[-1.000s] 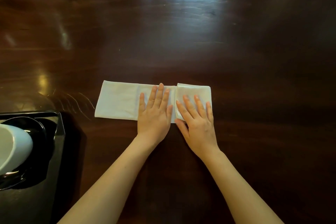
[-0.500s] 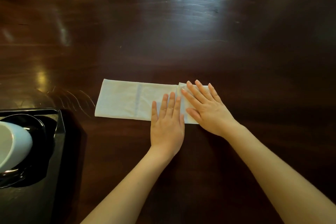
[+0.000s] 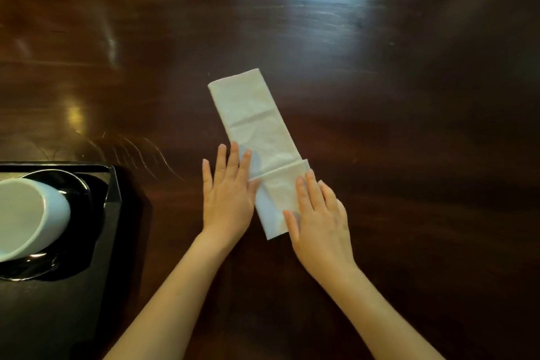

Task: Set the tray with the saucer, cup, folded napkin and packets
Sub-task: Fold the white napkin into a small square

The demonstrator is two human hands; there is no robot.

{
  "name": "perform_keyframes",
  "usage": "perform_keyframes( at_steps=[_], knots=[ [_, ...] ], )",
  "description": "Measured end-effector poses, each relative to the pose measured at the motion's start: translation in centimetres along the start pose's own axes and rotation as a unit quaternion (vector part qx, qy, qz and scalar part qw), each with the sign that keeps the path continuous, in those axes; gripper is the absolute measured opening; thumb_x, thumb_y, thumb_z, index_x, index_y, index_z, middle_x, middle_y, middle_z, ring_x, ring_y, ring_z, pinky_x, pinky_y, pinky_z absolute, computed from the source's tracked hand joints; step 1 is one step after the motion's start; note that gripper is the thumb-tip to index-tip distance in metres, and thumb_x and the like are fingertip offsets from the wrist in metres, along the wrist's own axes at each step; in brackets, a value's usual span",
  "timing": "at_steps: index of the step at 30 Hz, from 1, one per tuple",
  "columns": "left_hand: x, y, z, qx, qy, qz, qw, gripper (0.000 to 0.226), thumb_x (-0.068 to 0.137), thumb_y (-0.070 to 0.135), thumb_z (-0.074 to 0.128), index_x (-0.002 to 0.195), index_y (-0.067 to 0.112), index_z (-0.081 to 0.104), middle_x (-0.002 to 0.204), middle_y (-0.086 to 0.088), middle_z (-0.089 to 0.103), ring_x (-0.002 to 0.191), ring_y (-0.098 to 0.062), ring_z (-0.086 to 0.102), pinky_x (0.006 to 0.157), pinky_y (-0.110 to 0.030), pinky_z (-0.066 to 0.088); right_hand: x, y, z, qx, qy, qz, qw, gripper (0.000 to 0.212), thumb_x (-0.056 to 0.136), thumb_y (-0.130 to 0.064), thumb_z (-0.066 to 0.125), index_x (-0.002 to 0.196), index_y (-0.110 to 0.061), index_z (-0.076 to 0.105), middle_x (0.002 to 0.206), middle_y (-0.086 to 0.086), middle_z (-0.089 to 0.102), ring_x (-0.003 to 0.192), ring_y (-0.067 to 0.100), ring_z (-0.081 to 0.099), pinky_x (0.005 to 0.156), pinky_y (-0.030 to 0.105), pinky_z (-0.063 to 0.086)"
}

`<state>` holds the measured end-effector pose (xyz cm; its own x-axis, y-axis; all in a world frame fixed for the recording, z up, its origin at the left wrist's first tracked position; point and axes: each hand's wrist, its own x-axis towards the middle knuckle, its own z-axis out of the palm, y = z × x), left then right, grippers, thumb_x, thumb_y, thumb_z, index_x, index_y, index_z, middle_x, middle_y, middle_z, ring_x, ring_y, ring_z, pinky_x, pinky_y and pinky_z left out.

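Napkin, long white folded paper strip (image 3: pixel 257 137), lies on the dark polished wooden table (image 3: pixel 380 126), long axis running away from the person and leaning left, near end under both hands. Left hand (image 3: pixel 228 199) flat, unclenched, fingertips touching the strip's left edge. Right hand (image 3: pixel 320 222) flat, pressing the turned-up near flap. Black rectangular tray (image 3: pixel 112 184) sits well left, holding white cup (image 3: pixel 32 213) tipped on dark saucer (image 3: pixel 79 187); left hand nearer it.
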<state>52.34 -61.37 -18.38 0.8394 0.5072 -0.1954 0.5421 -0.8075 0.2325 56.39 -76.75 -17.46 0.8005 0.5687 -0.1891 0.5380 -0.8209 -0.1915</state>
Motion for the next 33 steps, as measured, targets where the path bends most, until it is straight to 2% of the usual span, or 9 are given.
perform_keyframes(
  at_steps=[4, 7, 11, 13, 16, 21, 26, 30, 33],
  knots=[
    [-0.7, -0.4, -0.6, -0.034, 0.052, -0.001, 0.998, 0.054, 0.099, 0.033, 0.034, 0.148, 0.018, 0.018, 0.159, -0.006, 0.011, 0.147, -0.022, -0.001, 0.114, -0.039, -0.009, -0.4, -0.9, -0.3, 0.018, 0.054, -0.006, 0.998, 0.054, 0.088, -0.036, 0.051, 0.135, -0.010, 0.045, 0.139, 0.009, 0.049, 0.128, 0.028, 0.047, 0.104, 0.044, 0.037],
    [-2.9, 2.3, 0.5, -0.022, 0.105, 0.042, 0.993, 0.051, 0.097, 0.028, 0.028, 0.145, 0.013, 0.027, 0.155, -0.010, 0.025, 0.145, -0.025, 0.016, 0.119, -0.045, 0.007, 1.5, -0.1, 0.0, 0.024, 0.050, -0.061, 0.997, 0.055, 0.094, -0.034, 0.026, 0.145, -0.013, 0.026, 0.154, 0.007, 0.026, 0.143, 0.025, 0.022, 0.118, 0.042, 0.014],
    [-4.8, 3.4, 3.9, -0.007, 0.066, 0.036, 0.997, 0.054, 0.099, 0.035, 0.020, 0.147, 0.012, 0.023, 0.156, -0.009, 0.019, 0.145, -0.024, 0.016, 0.113, -0.045, 0.014, 2.6, 1.6, 2.1, 0.009, -0.010, -0.118, 0.993, 0.056, 0.096, -0.041, 0.007, 0.147, -0.018, 0.002, 0.157, 0.001, 0.000, 0.146, 0.018, 0.000, 0.115, 0.031, -0.008],
    [-4.7, 3.0, 4.5, 0.004, 0.059, 0.026, 0.998, 0.055, 0.099, 0.037, 0.014, 0.148, 0.012, 0.021, 0.157, -0.007, 0.018, 0.145, -0.022, 0.016, 0.113, -0.045, 0.016, 2.9, 2.2, 2.1, 0.004, -0.001, -0.132, 0.991, 0.056, 0.097, -0.038, 0.011, 0.147, -0.015, 0.009, 0.157, 0.003, 0.008, 0.145, 0.020, 0.008, 0.118, 0.033, -0.001],
    [-4.5, 2.7, 4.5, 0.018, 0.058, 0.044, 0.997, 0.055, 0.099, 0.038, 0.012, 0.148, 0.013, 0.018, 0.157, -0.006, 0.016, 0.145, -0.020, 0.011, 0.113, -0.045, 0.015, 3.9, 2.8, 0.4, 0.077, 0.046, -0.165, 0.982, 0.043, 0.094, -0.015, 0.041, 0.136, -0.009, 0.046, 0.142, 0.007, 0.047, 0.134, 0.023, 0.041, 0.114, 0.040, 0.030],
    [-3.3, 0.0, 3.6, 0.047, 0.038, 0.118, 0.991, 0.056, 0.097, 0.037, 0.022, 0.148, 0.014, 0.019, 0.157, -0.004, 0.015, 0.145, -0.017, 0.005, 0.114, -0.042, 0.010, 9.7, 2.3, -4.5, 0.365, -0.025, 0.056, 0.929, 0.037, 0.092, -0.014, 0.050, 0.129, -0.011, 0.054, 0.124, 0.003, 0.060, 0.113, 0.018, 0.056, 0.100, 0.030, 0.043],
    [-2.3, -3.1, 2.6, 0.087, 0.016, 0.174, 0.981, 0.056, 0.098, 0.040, 0.022, 0.149, 0.018, 0.013, 0.158, -0.001, 0.012, 0.145, -0.013, -0.002, 0.115, -0.040, 0.003, 16.6, 0.7, -7.5, 0.625, -0.125, 0.245, 0.731, 0.048, 0.092, -0.016, 0.054, 0.136, -0.003, 0.039, 0.119, 0.012, 0.053, 0.102, 0.027, 0.060, 0.087, 0.040, 0.054],
    [-2.3, -3.8, 2.2, 0.095, 0.015, 0.188, 0.977, 0.055, 0.099, 0.041, 0.019, 0.149, 0.019, 0.015, 0.157, 0.001, 0.010, 0.145, -0.014, -0.002, 0.115, -0.041, 0.005, 19.5, 0.7, -7.8, 0.565, -0.140, 0.248, 0.774, 0.047, 0.087, -0.030, 0.062, 0.125, -0.007, 0.049, 0.111, 0.009, 0.060, 0.074, 0.017, 0.065, 0.054, 0.022, 0.049],
    [-2.3, -4.0, 2.1, 0.087, 0.015, 0.192, 0.977, 0.054, 0.100, 0.041, 0.015, 0.149, 0.019, 0.016, 0.157, 0.001, 0.010, 0.145, -0.013, -0.002, 0.114, -0.041, 0.003, 20.8, 0.2, -7.8, 0.549, -0.174, 0.251, 0.778, 0.038, 0.082, -0.034, 0.067, 0.110, -0.009, 0.060, 0.086, 0.003, 0.052, 0.050, 0.009, 0.039, 0.040, 0.019, 0.030]
  ],
)
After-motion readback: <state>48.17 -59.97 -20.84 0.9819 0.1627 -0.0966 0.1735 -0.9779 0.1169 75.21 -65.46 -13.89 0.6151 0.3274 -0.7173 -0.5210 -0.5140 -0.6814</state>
